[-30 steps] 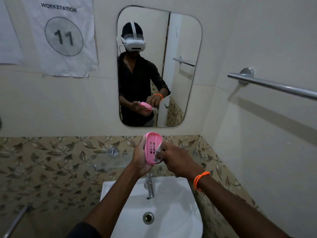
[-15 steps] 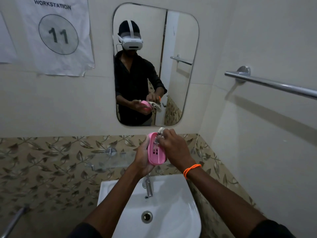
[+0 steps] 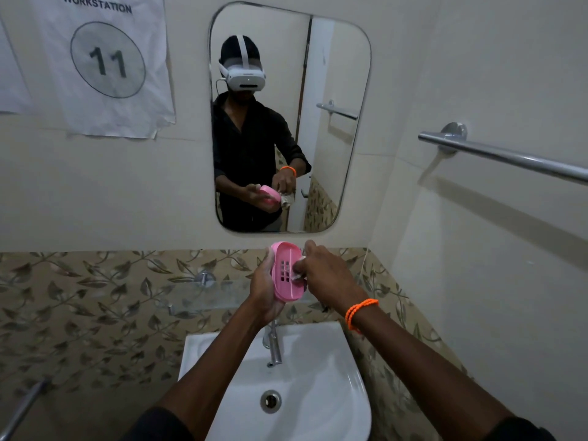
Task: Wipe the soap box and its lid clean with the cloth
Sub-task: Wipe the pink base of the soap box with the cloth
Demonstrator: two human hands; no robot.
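Observation:
My left hand (image 3: 264, 288) holds a pink soap box (image 3: 285, 272) upright above the sink, its slotted inside facing me. My right hand (image 3: 324, 275), with an orange band at the wrist, presses a small whitish cloth (image 3: 298, 269) against the inside of the box near the slots. Most of the cloth is hidden under my fingers. I cannot see a separate lid.
A white sink (image 3: 318, 377) with a chrome tap (image 3: 273, 346) lies below my hands. A glass shelf (image 3: 203, 294) runs along the leaf-patterned tiles. A mirror (image 3: 327, 74) hangs ahead, a towel rail (image 3: 502, 154) on the right wall, a paper sign (image 3: 108, 62) at upper left.
My right hand has slid down from the top edge of the soap box to its middle, rubbing the cloth over the slots. The left hand keeps the box in about the same place.

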